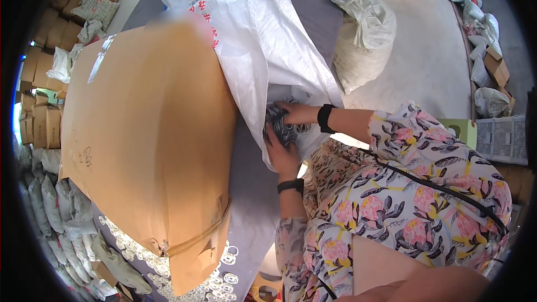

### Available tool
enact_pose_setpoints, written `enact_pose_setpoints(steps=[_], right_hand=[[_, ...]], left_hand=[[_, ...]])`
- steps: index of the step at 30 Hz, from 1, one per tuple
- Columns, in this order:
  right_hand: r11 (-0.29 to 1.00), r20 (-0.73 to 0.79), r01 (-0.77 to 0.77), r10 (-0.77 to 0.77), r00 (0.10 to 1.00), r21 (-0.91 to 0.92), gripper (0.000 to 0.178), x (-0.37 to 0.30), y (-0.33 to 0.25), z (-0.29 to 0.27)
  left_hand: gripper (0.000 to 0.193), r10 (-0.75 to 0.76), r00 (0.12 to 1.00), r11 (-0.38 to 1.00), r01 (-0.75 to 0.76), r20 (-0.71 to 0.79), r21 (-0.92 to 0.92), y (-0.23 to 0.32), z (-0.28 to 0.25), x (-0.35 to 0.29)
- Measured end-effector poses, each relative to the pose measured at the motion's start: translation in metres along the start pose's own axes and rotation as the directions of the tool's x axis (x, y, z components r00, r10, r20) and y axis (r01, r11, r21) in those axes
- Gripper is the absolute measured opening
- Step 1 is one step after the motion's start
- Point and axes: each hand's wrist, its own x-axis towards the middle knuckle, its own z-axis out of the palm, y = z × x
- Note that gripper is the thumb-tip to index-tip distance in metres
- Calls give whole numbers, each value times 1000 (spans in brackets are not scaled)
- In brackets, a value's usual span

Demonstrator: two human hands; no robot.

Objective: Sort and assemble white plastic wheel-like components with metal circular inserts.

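My left hand and my right hand are both inside the mouth of a white woven sack. Between them is a bundle of dark, thin coiled loops, with some paler rings near its right end. The left fingers press against the bundle's near side, and the right fingers curl over its far side; their tips are partly hidden among the loops. Each wrist wears a black band. Folds of the sack hide whatever lies deeper.
A large brown cardboard box stands at the left on a table with a grey cover. Pale rings lie below it. A filled sack stands at the upper right. Stacked cartons and bags line the left.
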Motion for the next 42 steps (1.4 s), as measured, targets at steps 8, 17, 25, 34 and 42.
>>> enact_pose_setpoints(steps=[8, 17, 25, 34, 42], right_hand=[[791, 214, -237, 137, 967, 564, 71, -3, -21, -6], [620, 151, -125, 11, 988, 775, 67, -55, -59, -7], [782, 44, 87, -145, 988, 617, 67, -114, -77, -32], [887, 162, 72, -162, 973, 457, 65, -116, -76, -31], [899, 423, -29, -177, 889, 437, 63, -100, -114, 11]], left_hand=[[72, -183, 978, 856, 208, 101, -472, -22, -15, 27], [68, -42, 994, 829, -24, -105, -559, 10, -35, 10], [67, 113, 981, 903, -166, -156, -395, 62, -38, -28], [69, 130, 960, 943, -197, -249, -268, 63, -32, -53], [72, -118, 896, 903, -82, -428, -421, 49, -53, -93]])
